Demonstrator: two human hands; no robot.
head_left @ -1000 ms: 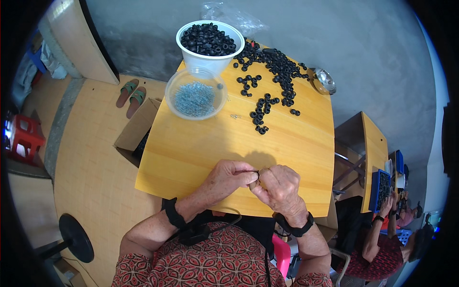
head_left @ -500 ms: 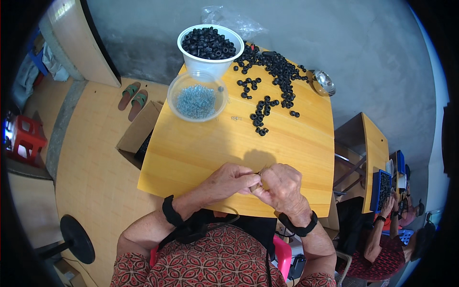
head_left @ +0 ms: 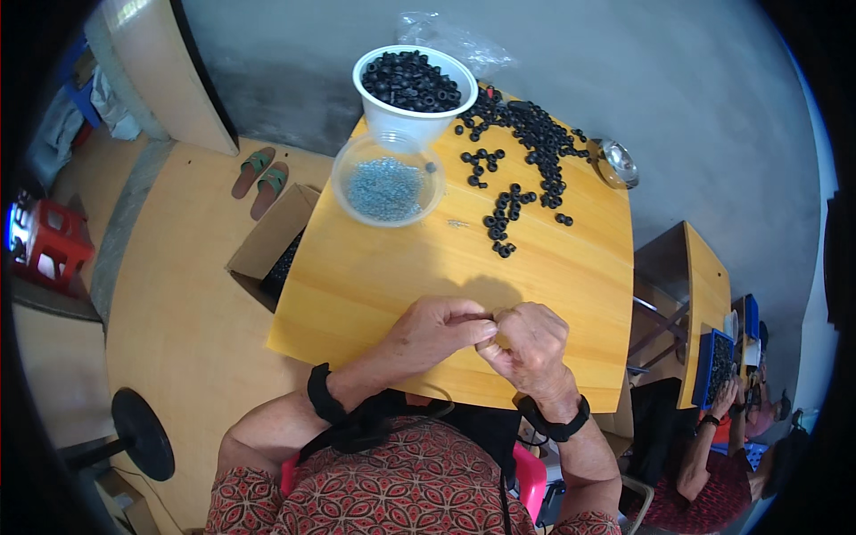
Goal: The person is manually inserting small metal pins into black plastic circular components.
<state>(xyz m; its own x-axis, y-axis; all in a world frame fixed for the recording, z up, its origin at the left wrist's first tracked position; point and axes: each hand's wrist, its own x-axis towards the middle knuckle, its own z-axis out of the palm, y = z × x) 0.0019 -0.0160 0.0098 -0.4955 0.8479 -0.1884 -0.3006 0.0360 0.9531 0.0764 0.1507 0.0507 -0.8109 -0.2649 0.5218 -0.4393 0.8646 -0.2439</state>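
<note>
My left hand (head_left: 437,332) and my right hand (head_left: 528,346) meet above the near part of the yellow wooden table (head_left: 357,308). Their thumbs and fingers are pinched together at one spot. A bit of something dark shows between the fingertips, too small and covered to name. Beyond them, small black ring-shaped parts (head_left: 506,214) lie scattered in a trail toward the far right. A few tiny metal pieces (head_left: 457,224) rest beside a clear round tub (head_left: 339,192) of small silvery-blue pieces (head_left: 385,187). Behind it, a white bucket (head_left: 401,125) is heaped with black parts (head_left: 412,82).
A shiny metal bowl (head_left: 617,164) sits at the table's far right edge, and a crumpled clear bag (head_left: 455,40) lies behind the bucket. An open cardboard box (head_left: 276,236) stands left of the table. At right, another person's hands (head_left: 727,397) work at a blue tray (head_left: 715,357).
The whole view has shifted a little, so the table and its contents appear further right. My hands stay pinched together, their fingertips slightly changed in position.
</note>
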